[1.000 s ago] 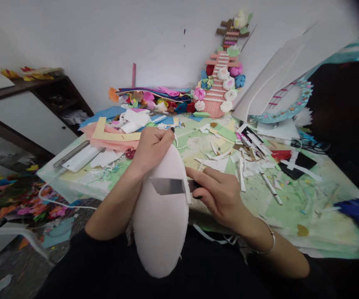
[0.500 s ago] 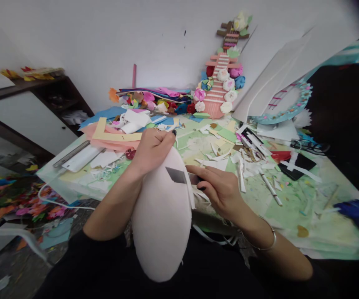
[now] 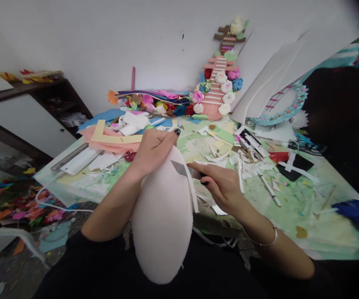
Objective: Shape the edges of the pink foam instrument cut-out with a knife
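A pale oval foam board (image 3: 163,224) stands tilted in front of my body, its lower end near my lap. My left hand (image 3: 156,147) is closed over its upper edge, thumb pointing away. My right hand (image 3: 221,185) is closed round a utility knife, whose handle is mostly hidden by the fingers. The knife's grey blade (image 3: 179,168) passes through the board's right edge and shows on the pale face. Beside the blade, a thin strip (image 3: 194,193) is partly split from that edge and hangs down along it.
Paper and foam scraps (image 3: 220,151) litter the green-stained table (image 3: 291,216). Behind stands a pink pipa-shaped craft (image 3: 213,99) with paper flowers. A white pen (image 3: 269,187) and a black card (image 3: 296,167) lie at right; a dark cabinet (image 3: 33,87) is at left.
The knife blade has moved slightly up along the board's right edge and tilted, with less of it showing. The split strip hangs a little longer. My left hand keeps its grip.
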`<state>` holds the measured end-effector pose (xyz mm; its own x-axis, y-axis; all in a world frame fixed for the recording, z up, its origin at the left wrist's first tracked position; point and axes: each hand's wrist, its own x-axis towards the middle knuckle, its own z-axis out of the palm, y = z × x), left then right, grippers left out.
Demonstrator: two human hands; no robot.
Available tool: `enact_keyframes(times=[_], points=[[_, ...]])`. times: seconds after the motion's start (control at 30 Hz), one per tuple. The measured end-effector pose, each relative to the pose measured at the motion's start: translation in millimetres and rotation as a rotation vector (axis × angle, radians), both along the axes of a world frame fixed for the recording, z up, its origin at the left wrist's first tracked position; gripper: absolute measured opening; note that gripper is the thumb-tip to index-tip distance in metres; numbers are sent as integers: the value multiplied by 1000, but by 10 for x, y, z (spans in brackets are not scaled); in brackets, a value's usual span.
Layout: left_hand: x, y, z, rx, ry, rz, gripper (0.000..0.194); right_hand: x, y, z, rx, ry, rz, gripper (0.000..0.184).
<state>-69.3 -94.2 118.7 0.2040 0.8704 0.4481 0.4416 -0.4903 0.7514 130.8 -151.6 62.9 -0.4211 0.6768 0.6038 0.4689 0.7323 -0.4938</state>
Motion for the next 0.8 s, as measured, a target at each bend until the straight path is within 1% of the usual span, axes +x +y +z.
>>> enact_keyframes(times=[0.07, 0.13, 0.2, 0.23, 0.3, 0.33, 0.37, 0.4, 0.43, 0.5, 0.53, 0.6, 0.7, 0.8], points=[[-23, 32, 15, 35, -52, -38, 44, 15, 1, 3, 17, 14, 1, 41], [-62, 102, 14, 61, -151, -77, 35, 28, 10, 8, 28, 14, -8, 40], [-121, 195, -18, 35, -285, -98, 27, 38, 28, 12, 31, 6, -17, 40], [-158, 244, -52, 3, -341, -86, 25, 42, 39, 13, 35, 4, -20, 40], [-243, 325, -158, -67, -391, 2, 28, 44, 61, 9, 42, -7, -31, 39], [-288, 354, -227, -107, -377, 78, 31, 43, 70, 6, 47, -13, -36, 39], [-330, 373, -301, -186, -341, 142, 36, 40, 78, 2, 52, -19, -41, 40], [-368, 382, -375, -268, -293, 168, 42, 35, 82, 0, 56, -27, -47, 40], [-398, 382, -442, -315, -260, 185, 47, 28, 84, 0, 59, -35, -51, 40], [-428, 358, -528, -325, -252, 237, 50, 8, 80, 11, 67, -51, -48, 41], [-429, 339, -538, -308, -256, 273, 51, -4, 74, 23, 72, -58, -44, 42], [-412, 297, -486, -261, -237, 351, 51, -26, 57, 56, 87, -64, -36, 44], [-365, 243, -300, -196, -107, 455, 48, -49, 21, 116, 121, -62, -32, 47], [-316, 211, -152, -123, 20, 494, 47, -67, -34, 178, 174, -61, -33, 48]])
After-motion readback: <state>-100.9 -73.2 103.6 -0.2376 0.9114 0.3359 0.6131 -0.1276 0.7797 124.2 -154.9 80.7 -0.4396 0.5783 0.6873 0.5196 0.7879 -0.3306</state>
